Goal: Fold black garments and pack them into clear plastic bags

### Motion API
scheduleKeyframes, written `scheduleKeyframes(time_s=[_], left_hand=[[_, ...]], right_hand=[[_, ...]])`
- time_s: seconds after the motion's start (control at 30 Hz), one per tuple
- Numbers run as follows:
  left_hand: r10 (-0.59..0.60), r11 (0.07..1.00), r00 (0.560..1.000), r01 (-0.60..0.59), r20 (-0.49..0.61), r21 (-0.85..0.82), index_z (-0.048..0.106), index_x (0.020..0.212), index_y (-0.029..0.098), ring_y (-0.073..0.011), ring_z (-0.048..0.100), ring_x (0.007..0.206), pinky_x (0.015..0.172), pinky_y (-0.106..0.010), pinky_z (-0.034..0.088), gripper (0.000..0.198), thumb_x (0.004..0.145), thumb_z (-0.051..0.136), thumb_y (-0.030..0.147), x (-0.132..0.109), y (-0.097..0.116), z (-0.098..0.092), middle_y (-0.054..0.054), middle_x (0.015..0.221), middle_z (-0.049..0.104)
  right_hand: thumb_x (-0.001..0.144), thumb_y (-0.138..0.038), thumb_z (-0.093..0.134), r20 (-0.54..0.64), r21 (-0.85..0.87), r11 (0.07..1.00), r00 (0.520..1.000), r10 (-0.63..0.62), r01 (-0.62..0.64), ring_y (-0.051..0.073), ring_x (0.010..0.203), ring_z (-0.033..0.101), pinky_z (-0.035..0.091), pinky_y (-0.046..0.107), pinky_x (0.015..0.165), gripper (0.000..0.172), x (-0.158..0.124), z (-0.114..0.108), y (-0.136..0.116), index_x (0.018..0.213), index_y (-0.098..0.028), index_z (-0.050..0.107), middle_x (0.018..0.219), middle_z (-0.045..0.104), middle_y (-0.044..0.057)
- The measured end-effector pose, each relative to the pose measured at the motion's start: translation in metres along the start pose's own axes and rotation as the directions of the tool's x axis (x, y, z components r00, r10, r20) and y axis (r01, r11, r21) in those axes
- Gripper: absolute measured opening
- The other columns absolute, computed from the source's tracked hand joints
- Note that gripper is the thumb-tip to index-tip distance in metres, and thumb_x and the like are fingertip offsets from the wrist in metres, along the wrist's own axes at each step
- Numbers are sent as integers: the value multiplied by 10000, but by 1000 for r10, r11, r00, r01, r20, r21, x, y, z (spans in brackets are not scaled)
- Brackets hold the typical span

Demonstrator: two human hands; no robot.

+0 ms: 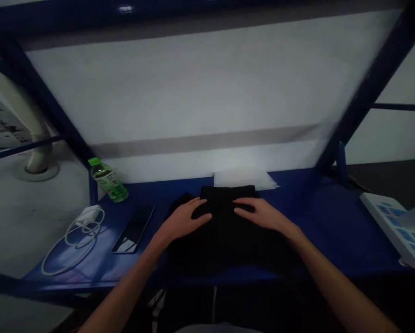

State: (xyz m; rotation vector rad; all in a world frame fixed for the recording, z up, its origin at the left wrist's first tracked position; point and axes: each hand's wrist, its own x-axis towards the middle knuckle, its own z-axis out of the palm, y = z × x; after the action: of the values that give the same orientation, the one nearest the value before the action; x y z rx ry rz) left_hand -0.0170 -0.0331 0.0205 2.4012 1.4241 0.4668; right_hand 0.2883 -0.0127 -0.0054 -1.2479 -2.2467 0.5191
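A black garment lies on the blue table in front of me, its straight banded edge toward the wall. It looks folded, but the dark cloth hides its exact shape. My left hand rests over its left part, fingers stretched out and pointing inward. Opposite it, my right hand lies on the right part with fingers extended and slightly apart. Neither hand grips the cloth. Just behind the garment sits a stack of clear plastic bags.
On the blue table, a phone, a white charger with coiled cable and a green-capped bottle are at the left. A white device with blue keys stands at the right edge. Blue frame posts flank the table before a pale wall.
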Motion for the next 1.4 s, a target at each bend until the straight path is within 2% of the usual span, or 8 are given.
scheduleKeyframes(time_s=[0.07, 0.13, 0.27, 0.5, 0.73, 0.87, 1.13, 1.4], left_hand=[[-26, 999, 997, 23, -75, -42, 581, 1343, 266, -275, 598, 1193, 986, -415, 482, 545, 922, 508, 603, 16, -3, -12, -72, 1348, 614], [-51, 997, 992, 43, -119, -69, 658, 1231, 245, -238, 674, 1011, 870, -362, 528, 447, 918, 542, 542, 36, -9, -19, -64, 1185, 703], [-87, 993, 975, 70, -205, -92, 698, 1137, 223, -220, 687, 867, 750, -328, 532, 377, 876, 608, 481, 68, -27, -13, -59, 1059, 736], [-78, 990, 956, 41, -281, -134, 704, 985, 227, -200, 677, 824, 739, -316, 516, 221, 850, 646, 392, 79, -43, 9, -37, 966, 737], [81, 960, 946, -158, -313, -230, 673, 1006, 233, -155, 667, 876, 795, -290, 518, 151, 877, 599, 262, 60, -32, -6, -4, 984, 724], [224, 947, 948, -266, -224, -179, 704, 998, 268, -182, 643, 1005, 891, -348, 509, 205, 859, 573, 193, 44, -27, -14, -3, 1051, 718], [354, 935, 934, -355, -53, -14, 719, 953, 253, -228, 591, 1136, 963, -418, 484, 265, 802, 542, 127, 21, -26, -10, -16, 1123, 711], [323, 944, 946, -322, -6, 71, 716, 1118, 256, -251, 550, 1237, 1050, -448, 429, 280, 907, 532, 259, 10, -21, -11, -32, 1268, 665]], right_hand=[[940, -518, 500, -162, 28, 999, 986, 45, -41, 239, 946, 695, 543, 394, 842, 359, 13, -7, 8, 1119, -292, 714, 1074, 743, 44], [941, -486, 495, -331, -9, 995, 940, 86, -94, 221, 801, 683, 536, 366, 753, 335, 23, -12, 20, 1036, -254, 717, 911, 738, 47], [869, -488, 584, -424, -65, 985, 898, 116, -158, 235, 745, 632, 503, 383, 703, 378, 28, -12, 47, 1113, -218, 684, 856, 677, 72], [845, -415, 606, -428, -51, 993, 900, 77, -109, 238, 821, 639, 514, 400, 765, 252, 24, -8, 59, 983, -239, 721, 953, 657, 81], [858, -352, 580, -354, 70, 997, 934, 43, -19, 224, 935, 674, 524, 396, 869, 179, 7, -16, 46, 965, -252, 682, 1001, 728, 31], [842, -287, 555, -317, 75, 997, 948, 33, -10, 235, 974, 672, 523, 434, 906, 181, -10, -16, 35, 949, -259, 698, 1015, 727, 26], [799, -194, 546, -194, -73, 993, 975, -109, 96, 265, 1112, 629, 511, 502, 962, 255, -33, -11, 33, 918, -294, 748, 1037, 752, 11], [881, -245, 517, -125, -123, 989, 987, -97, 82, 279, 1229, 567, 477, 529, 1019, 296, -43, -9, 26, 1076, -257, 739, 1161, 726, 42]])
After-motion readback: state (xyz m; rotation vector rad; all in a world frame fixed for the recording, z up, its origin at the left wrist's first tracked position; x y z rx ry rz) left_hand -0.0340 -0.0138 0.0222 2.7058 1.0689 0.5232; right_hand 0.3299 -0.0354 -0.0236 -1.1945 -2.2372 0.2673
